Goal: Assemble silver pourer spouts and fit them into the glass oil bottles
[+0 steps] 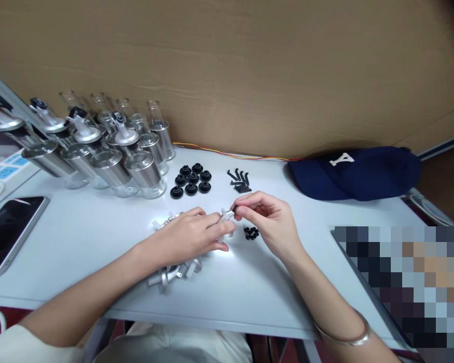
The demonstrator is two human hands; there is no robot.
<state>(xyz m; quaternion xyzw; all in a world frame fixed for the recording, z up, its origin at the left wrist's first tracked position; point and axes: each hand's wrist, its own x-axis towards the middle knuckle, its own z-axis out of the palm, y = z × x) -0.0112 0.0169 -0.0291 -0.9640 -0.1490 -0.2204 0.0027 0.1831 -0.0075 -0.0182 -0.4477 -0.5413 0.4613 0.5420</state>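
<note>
My left hand (200, 229) is closed around a silver pourer spout (226, 217), held above the table. At the spout's tip, my right hand (270, 219) pinches a small black cap (235, 208) between thumb and fingertips. Whether the cap is seated on the tip or only touching it, I cannot tell. Beneath my left hand and forearm lies a pile of loose silver spouts (168, 275), partly hidden. Just below my right fingers sits a little cluster of small black pieces (251, 233). Thin black levers (242, 180) lie behind my hands, beside several round black stoppers (192, 178).
Glass bottles with steel sleeves (142, 169) crowd the back left, some fitted with pourers. A phone (13, 234) and a power strip (7, 174) lie at left. A navy cap (357, 174) rests at back right, with a pixelated flat object (404, 282) in front.
</note>
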